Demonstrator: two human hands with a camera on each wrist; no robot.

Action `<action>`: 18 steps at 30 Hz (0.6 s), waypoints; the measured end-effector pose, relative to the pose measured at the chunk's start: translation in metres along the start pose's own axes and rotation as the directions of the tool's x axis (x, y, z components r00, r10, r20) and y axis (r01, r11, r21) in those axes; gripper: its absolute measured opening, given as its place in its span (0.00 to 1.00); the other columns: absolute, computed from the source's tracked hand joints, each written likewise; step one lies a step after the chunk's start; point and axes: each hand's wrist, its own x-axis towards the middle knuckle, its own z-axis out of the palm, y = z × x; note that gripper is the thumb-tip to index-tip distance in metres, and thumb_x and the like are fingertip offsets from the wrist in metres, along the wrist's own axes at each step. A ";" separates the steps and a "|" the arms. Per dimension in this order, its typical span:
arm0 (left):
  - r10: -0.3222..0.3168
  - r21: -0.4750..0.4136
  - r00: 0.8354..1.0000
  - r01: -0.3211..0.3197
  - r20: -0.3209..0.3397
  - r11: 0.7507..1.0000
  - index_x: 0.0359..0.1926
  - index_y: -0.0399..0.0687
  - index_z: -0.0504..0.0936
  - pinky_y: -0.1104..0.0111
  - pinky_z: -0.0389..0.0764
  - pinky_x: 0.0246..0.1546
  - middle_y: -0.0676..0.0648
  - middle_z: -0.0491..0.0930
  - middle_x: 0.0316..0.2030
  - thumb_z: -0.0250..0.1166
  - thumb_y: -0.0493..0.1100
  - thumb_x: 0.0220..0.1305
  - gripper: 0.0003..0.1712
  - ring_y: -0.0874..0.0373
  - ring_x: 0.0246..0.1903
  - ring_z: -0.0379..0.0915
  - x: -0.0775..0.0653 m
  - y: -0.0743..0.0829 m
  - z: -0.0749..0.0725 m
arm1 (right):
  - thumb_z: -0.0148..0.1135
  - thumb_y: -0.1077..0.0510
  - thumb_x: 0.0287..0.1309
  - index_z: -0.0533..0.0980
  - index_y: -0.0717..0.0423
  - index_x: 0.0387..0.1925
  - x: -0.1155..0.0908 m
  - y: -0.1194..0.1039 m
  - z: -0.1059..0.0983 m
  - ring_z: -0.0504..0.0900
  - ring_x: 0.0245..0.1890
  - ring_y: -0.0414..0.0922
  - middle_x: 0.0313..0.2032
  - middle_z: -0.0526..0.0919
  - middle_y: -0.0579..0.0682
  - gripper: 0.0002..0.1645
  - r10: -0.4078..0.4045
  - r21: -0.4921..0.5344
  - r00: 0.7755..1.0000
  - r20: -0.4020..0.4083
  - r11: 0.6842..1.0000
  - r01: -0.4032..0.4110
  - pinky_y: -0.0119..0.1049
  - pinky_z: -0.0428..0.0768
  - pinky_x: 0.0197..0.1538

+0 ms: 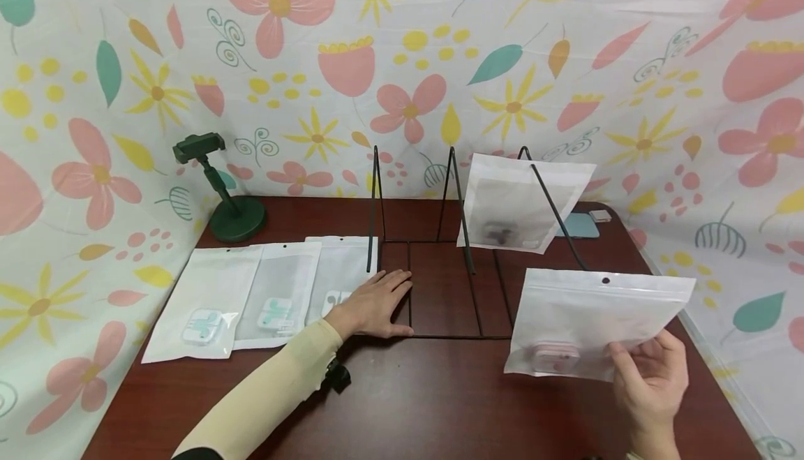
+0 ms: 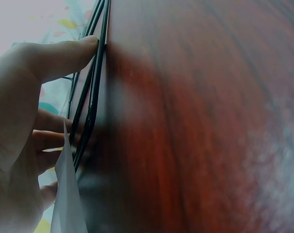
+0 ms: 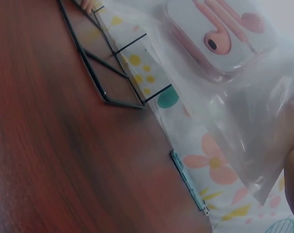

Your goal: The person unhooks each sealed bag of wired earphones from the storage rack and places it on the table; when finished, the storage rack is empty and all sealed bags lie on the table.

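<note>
My left hand (image 1: 375, 304) rests on the left side of a black wire rack (image 1: 461, 337), fingers spread; its thumb touches the wire (image 2: 92, 104) in the left wrist view. My right hand (image 1: 653, 376) pinches the lower right of a white-and-clear zip pouch (image 1: 565, 306). Inside lie pink earphones (image 3: 217, 41) in a clear case. The pouch's punched hole is close to the tip of the rack's right prong (image 1: 559, 219); I cannot tell whether they touch. Farther back on that prong hangs another pouch (image 1: 502, 198) with a dark item inside.
Three pouches with white earphone cases lie overlapping on the left: an outer one (image 1: 207, 271), a middle one (image 1: 283, 278) and an inner one (image 1: 336, 264). A green stand (image 1: 237, 219) is behind them. A light blue flat object (image 1: 579, 225) lies at the back right.
</note>
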 end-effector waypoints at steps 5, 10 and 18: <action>-0.001 0.009 1.000 0.001 -0.006 1.000 0.68 0.46 0.56 0.56 0.48 0.68 0.46 0.49 0.70 0.46 0.80 0.48 0.57 0.52 0.70 0.42 0.000 0.000 0.001 | 0.43 0.92 0.38 0.51 0.88 0.50 0.000 0.003 -0.010 0.79 0.37 0.58 0.42 0.73 0.75 0.32 0.047 -0.006 0.999 -0.008 0.999 -0.047 0.38 0.80 0.33; -0.002 0.008 1.000 0.002 -0.007 1.000 0.68 0.46 0.57 0.56 0.48 0.68 0.46 0.49 0.70 0.47 0.80 0.47 0.57 0.52 0.70 0.42 0.000 0.000 0.001 | 0.41 0.92 0.39 0.51 0.86 0.52 -0.001 0.004 -0.018 0.79 0.33 0.56 0.42 0.74 0.74 0.33 0.098 -0.002 0.995 -0.030 0.995 -0.098 0.38 0.79 0.27; -0.008 0.003 1.000 0.008 -0.001 1.000 0.68 0.46 0.56 0.56 0.48 0.68 0.46 0.49 0.70 0.49 0.79 0.47 0.57 0.52 0.69 0.42 0.000 0.000 -0.001 | 0.42 0.92 0.41 0.51 0.81 0.56 -0.003 0.006 -0.028 0.79 0.41 0.54 0.45 0.75 0.69 0.36 0.190 -0.099 0.979 -0.068 0.976 -0.196 0.35 0.81 0.31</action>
